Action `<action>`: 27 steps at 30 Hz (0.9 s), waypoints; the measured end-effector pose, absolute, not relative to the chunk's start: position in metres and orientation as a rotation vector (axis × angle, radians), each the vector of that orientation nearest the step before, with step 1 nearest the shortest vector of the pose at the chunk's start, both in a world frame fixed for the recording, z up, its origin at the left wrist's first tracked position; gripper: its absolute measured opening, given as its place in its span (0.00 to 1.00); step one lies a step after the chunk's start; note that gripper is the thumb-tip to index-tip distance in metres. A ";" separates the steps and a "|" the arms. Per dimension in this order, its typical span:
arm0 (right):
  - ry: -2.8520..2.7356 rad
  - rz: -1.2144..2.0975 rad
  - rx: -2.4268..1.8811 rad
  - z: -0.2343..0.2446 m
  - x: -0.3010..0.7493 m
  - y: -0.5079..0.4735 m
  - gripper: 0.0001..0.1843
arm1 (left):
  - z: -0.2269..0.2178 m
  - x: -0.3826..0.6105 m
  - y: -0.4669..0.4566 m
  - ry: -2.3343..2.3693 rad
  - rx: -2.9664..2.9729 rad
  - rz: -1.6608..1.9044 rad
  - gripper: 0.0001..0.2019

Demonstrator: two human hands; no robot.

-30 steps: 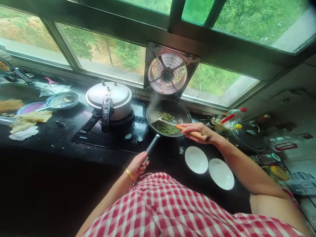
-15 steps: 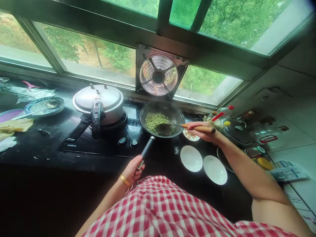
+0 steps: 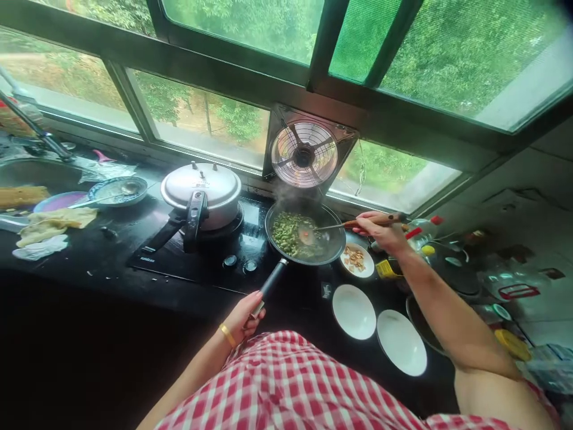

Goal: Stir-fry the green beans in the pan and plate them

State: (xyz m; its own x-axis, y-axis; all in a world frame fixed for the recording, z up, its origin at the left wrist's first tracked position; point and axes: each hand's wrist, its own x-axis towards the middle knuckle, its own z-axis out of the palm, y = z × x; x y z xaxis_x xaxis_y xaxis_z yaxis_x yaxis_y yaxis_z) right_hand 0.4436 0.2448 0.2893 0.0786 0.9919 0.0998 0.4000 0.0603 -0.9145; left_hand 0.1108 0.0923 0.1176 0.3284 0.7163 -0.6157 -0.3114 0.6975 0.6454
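Note:
My left hand is wrapped round the dark handle of a frying pan on the stove. Chopped green vegetables lie mostly in the left half of the pan, with steam rising off them. My right hand grips the wooden handle of a spatula from the right. The spatula's head is down among the greens, its shiny face catching light. Just right of the pan, below my right hand, stands a white bowl with light brown pieces in it.
A pressure cooker occupies the left burner. Two white bowls stand at the front right. Bottles and a yellow packet crowd the right side. Left are a patterned bowl, cloths and a sink. A fan is behind the pan.
The spatula's head has turned, showing a bright face where it looked dark. My right hand has shifted its hold and tilt. More steam rises. The view has swung left; my left hand keeps its grip.

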 end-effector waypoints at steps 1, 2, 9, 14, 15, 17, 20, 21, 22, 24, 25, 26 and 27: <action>-1.455 0.828 -1.496 0.291 0.451 0.250 0.07 | 0.117 0.111 0.092 1.030 0.458 0.703 0.31; -1.428 0.796 -1.522 0.291 0.459 0.258 0.06 | 0.117 0.111 0.092 1.031 0.461 0.704 0.31; -1.411 0.891 -1.387 0.248 0.433 0.298 0.05 | 0.115 0.111 0.092 1.043 0.465 0.712 0.31; -2.145 0.823 -1.059 0.258 0.400 0.246 0.05 | 0.117 0.110 0.091 1.024 0.450 0.719 0.30; -2.279 0.809 -1.014 0.266 0.402 0.232 0.06 | 0.118 0.110 0.091 1.025 0.451 0.717 0.30; -2.457 0.782 -0.960 0.285 0.413 0.205 0.08 | 0.120 0.110 0.091 1.030 0.458 0.711 0.30; -2.495 0.706 -0.993 0.317 0.441 0.170 0.10 | 0.124 0.111 0.091 1.028 0.472 0.706 0.30; -2.473 0.681 -1.016 0.327 0.450 0.161 0.10 | 0.124 0.111 0.092 1.026 0.475 0.708 0.30; -2.447 0.655 -1.041 0.335 0.459 0.152 0.10 | 0.124 0.111 0.092 1.025 0.476 0.709 0.31; -2.405 0.633 -1.100 0.343 0.470 0.140 0.10 | 0.123 0.110 0.093 1.022 0.479 0.706 0.31; -2.390 0.638 -1.131 0.341 0.472 0.138 0.09 | 0.122 0.110 0.093 1.021 0.482 0.701 0.31; -2.376 0.651 -1.160 0.336 0.471 0.138 0.08 | 0.121 0.110 0.093 1.020 0.484 0.695 0.31; -2.358 0.666 -1.180 0.328 0.467 0.142 0.06 | 0.121 0.109 0.093 1.019 0.485 0.691 0.31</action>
State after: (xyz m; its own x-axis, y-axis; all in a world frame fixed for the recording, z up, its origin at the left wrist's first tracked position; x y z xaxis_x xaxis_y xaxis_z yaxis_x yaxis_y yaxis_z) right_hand 0.4675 0.1417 0.3278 -0.5520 0.8199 0.1519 0.6191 0.5250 -0.5840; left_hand 0.1094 0.0932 0.1210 0.3464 0.7191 -0.6025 -0.2929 0.6930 0.6587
